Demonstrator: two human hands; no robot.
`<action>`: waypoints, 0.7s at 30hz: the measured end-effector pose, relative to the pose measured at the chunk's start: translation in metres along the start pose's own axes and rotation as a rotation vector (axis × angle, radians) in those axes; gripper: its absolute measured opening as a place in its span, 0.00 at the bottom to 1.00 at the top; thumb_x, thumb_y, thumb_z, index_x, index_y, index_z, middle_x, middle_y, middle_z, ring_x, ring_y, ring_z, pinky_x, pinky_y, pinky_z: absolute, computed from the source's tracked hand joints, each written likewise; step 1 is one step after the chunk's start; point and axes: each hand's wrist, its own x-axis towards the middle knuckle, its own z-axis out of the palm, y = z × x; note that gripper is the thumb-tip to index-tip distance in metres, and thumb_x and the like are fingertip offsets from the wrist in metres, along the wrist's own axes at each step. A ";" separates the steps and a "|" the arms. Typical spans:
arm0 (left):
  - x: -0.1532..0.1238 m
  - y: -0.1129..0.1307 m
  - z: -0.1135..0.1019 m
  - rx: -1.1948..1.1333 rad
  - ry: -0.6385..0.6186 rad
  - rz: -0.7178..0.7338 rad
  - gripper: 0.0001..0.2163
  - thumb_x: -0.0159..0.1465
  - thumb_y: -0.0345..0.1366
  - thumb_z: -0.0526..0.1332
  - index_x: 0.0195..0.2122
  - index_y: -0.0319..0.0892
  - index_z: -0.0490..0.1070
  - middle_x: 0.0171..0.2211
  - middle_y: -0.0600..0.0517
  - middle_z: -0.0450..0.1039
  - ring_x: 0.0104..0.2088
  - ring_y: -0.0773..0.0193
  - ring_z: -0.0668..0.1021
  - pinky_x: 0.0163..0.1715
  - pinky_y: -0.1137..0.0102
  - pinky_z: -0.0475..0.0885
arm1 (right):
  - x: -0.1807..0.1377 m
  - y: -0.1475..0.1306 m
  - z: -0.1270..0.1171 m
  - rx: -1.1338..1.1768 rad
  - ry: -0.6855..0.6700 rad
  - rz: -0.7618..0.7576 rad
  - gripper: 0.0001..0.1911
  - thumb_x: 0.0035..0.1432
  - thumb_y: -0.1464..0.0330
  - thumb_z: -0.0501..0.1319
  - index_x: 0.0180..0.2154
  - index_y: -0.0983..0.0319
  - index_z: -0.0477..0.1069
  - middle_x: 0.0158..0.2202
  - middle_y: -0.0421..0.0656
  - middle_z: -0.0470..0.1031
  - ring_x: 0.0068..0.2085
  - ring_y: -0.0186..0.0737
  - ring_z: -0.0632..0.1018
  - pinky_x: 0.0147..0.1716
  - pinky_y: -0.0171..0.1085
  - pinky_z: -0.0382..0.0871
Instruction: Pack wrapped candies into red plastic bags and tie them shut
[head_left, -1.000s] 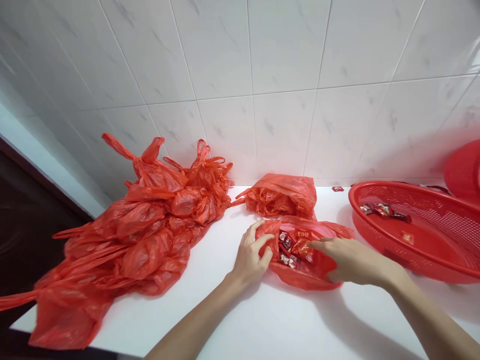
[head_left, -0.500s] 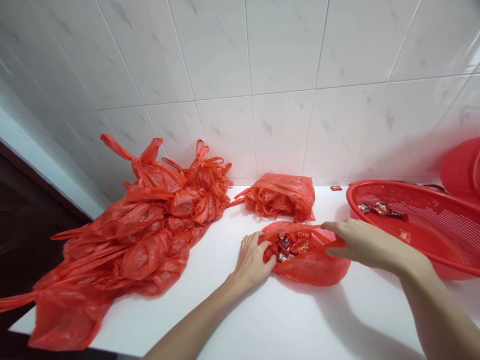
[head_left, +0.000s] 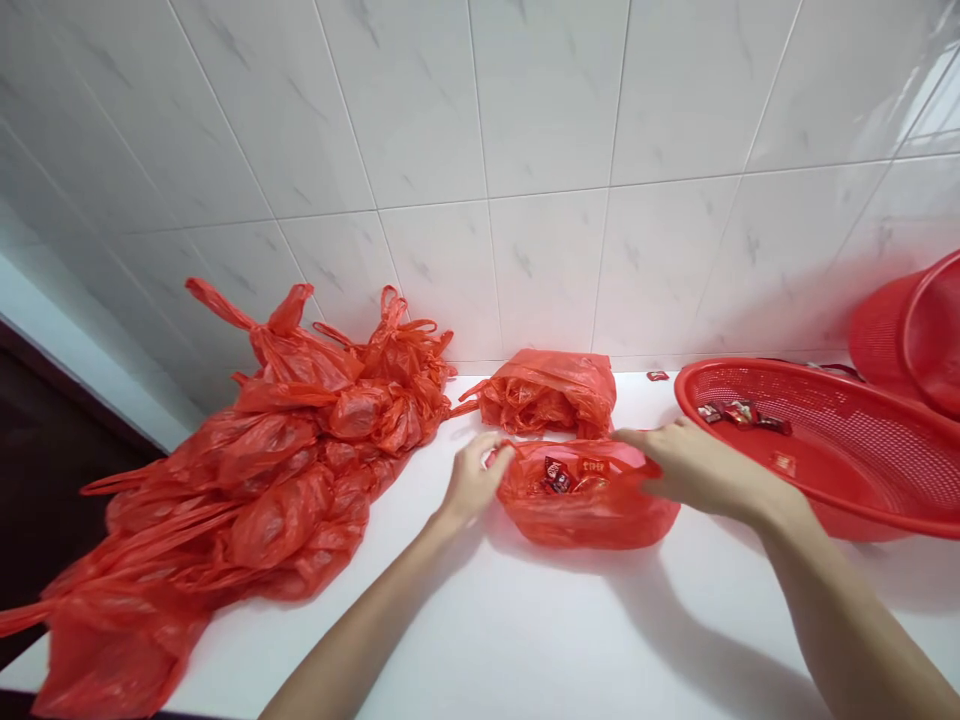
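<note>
A thin red plastic bag point(head_left: 592, 525) rests on the white tabletop, its mouth spread wide between my hands. Inside it lie several small wrapped sweets point(head_left: 556, 476) in dark red and gold foil. My left hand point(head_left: 474, 478) pinches the bag's left edge between thumb and fingers. Gripping the opposite side of the rim is my right hand point(head_left: 675, 465), seen from its back, with the fingertips partly hidden by the bag. Just behind, a bundle of flattened red bags point(head_left: 551, 388) sits near the wall.
Filled, knotted red bags point(head_left: 300, 470) pile up on the left. At right stands a large red basket point(head_left: 832, 500) holding a few wrapped sweets point(head_left: 742, 413). Another red basket point(head_left: 885, 325) leans behind it. One stray wrapped sweet point(head_left: 657, 376) lies by the tiled wall point(head_left: 555, 260).
My left hand has shifted from the bag's near left side up to its rim and now pinches it, pulling the mouth wider. The right hand keeps hold of its side. The view has shifted slightly.
</note>
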 end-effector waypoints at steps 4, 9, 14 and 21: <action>0.042 0.039 -0.029 -0.523 0.139 -0.110 0.11 0.54 0.44 0.65 0.25 0.41 0.70 0.26 0.54 0.74 0.29 0.65 0.76 0.33 0.72 0.71 | -0.009 0.036 -0.008 0.123 0.350 0.041 0.25 0.56 0.74 0.56 0.55 0.56 0.73 0.29 0.43 0.78 0.33 0.47 0.77 0.33 0.39 0.66; 0.064 0.087 -0.056 -0.760 0.224 0.038 0.12 0.52 0.42 0.70 0.26 0.41 0.69 0.28 0.55 0.74 0.29 0.68 0.76 0.33 0.74 0.72 | -0.014 0.054 -0.013 0.254 0.849 -0.096 0.12 0.61 0.67 0.57 0.43 0.55 0.77 0.33 0.43 0.80 0.34 0.47 0.78 0.41 0.49 0.69; 0.061 0.098 -0.054 -0.629 0.255 0.231 0.12 0.58 0.42 0.67 0.25 0.41 0.68 0.25 0.57 0.68 0.27 0.70 0.72 0.31 0.76 0.69 | -0.010 0.047 -0.017 0.411 1.023 -0.251 0.06 0.63 0.69 0.60 0.36 0.57 0.76 0.35 0.42 0.79 0.35 0.42 0.79 0.36 0.42 0.72; 0.057 0.086 -0.042 -0.518 0.145 0.229 0.12 0.62 0.40 0.64 0.23 0.41 0.69 0.23 0.57 0.66 0.26 0.70 0.69 0.29 0.76 0.68 | 0.002 0.045 -0.010 0.388 1.133 -0.108 0.07 0.63 0.64 0.62 0.35 0.58 0.77 0.43 0.46 0.79 0.40 0.45 0.80 0.39 0.44 0.74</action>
